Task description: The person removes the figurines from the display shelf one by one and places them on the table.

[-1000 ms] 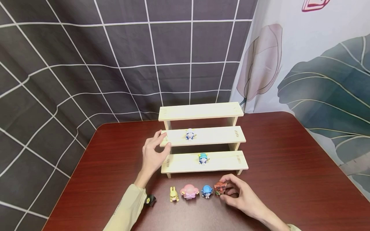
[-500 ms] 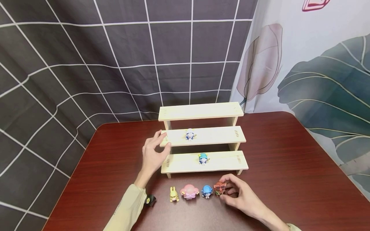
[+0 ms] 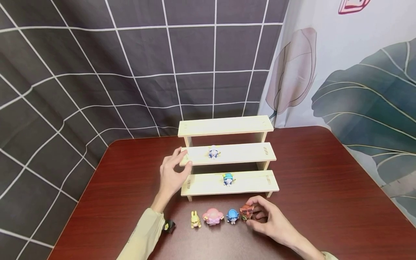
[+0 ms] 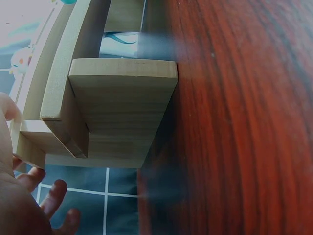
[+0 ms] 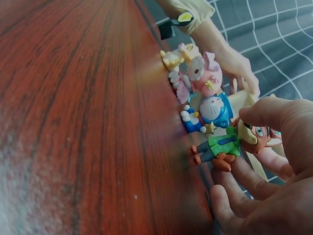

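My right hand [image 3: 271, 220] holds an orange-brown fox figurine [image 5: 222, 147] in a green shirt, thumb and fingers about its head. The fox's feet are close to the tabletop; contact is hard to tell. Beside it stands a blue cat figurine [image 3: 232, 215], then a pink figurine [image 3: 213, 216] and a yellow rabbit figurine [image 3: 195, 219]. At the left end of the three-tier wooden display shelf [image 3: 243, 153], my left hand [image 3: 172, 174] grips the middle plank, thumb at its front edge. In the left wrist view its other fingers [image 4: 54, 198] hang loosely.
A white-and-blue figurine [image 3: 213, 152] sits on the middle tier and a teal-hatted figurine [image 3: 228, 179] on the lowest. Dark red wooden table [image 3: 325, 187] surrounds the shelf. A grid-patterned curtain [image 3: 136, 86] hangs behind. At the left wrist is a small black object [image 3: 169, 226].
The fox figurine has shifted very slightly left toward the blue cat figurine, with my right hand still holding it. My left hand has stayed in place.
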